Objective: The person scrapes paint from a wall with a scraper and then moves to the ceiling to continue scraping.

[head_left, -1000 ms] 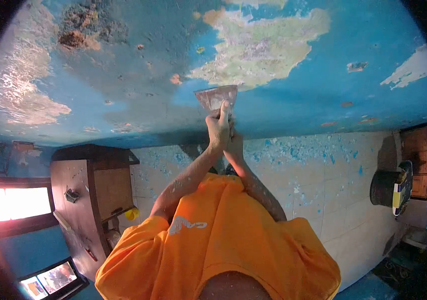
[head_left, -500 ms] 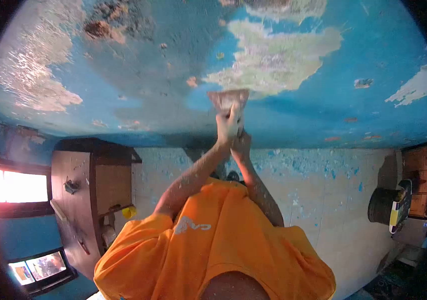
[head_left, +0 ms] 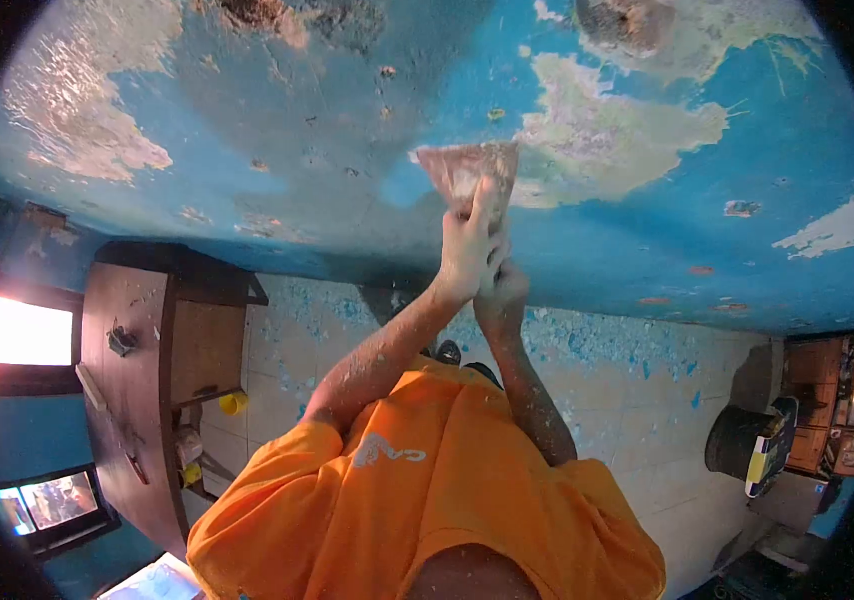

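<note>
Against the blue wall rests the wide blade of a scraper, near the edge of a bare, pale patch. My left hand is wrapped round the scraper's lower part, with a finger laid up along its blade. Just below and to the right, my right hand is closed round the handle end, which is mostly hidden by the fingers. Both forearms are speckled with dust.
Blue paint chips litter the tiled floor. A brown wooden table with small tools stands at the left. At the right are a dark bucket and a yellow-and-white object.
The scraper and both my hands have moved up along the wall. The view has shifted, with the pale patch now further right and my shoes showing more.
</note>
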Available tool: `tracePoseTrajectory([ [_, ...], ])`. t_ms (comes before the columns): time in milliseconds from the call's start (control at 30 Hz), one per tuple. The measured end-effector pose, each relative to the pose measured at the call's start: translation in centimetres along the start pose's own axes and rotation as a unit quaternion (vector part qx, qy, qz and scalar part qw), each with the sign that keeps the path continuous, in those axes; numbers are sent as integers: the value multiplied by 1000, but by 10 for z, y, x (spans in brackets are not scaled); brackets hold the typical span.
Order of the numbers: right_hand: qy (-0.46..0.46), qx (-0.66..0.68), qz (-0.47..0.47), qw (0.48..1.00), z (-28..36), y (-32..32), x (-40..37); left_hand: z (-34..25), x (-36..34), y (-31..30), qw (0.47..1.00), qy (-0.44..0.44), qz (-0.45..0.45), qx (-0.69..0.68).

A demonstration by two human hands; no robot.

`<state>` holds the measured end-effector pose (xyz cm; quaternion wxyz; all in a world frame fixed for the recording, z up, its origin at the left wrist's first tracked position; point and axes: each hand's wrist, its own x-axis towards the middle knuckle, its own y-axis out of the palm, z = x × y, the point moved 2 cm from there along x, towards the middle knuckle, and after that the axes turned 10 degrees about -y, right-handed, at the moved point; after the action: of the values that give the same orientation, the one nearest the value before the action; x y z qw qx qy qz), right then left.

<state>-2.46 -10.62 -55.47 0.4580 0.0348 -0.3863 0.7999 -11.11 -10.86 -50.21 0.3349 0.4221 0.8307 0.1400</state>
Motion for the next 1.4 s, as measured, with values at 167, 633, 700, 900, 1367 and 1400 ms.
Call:
tracePoseTrajectory([
  [167,-10,-97,-49,994,-17,22,-10,22,16,-7,993,105,-59,-17],
  [633,165,109,-42,979,4,22,-8,23,18,-25,1000,-17,-14,8],
  [700,181,147,-62,971,16,9,9,-11,3,-6,999,2,35,17],
  [900,125,67,-103,984,-30,38,-18,23,24,-8,997,77,1,14],
  [1367,160,67,-20,985,25,-16,7,-12,-11,13,998,-36,40,41],
  [1400,161,66,-19,985,28,-23,14,-27,-17,23,998,-37,40,40],
])
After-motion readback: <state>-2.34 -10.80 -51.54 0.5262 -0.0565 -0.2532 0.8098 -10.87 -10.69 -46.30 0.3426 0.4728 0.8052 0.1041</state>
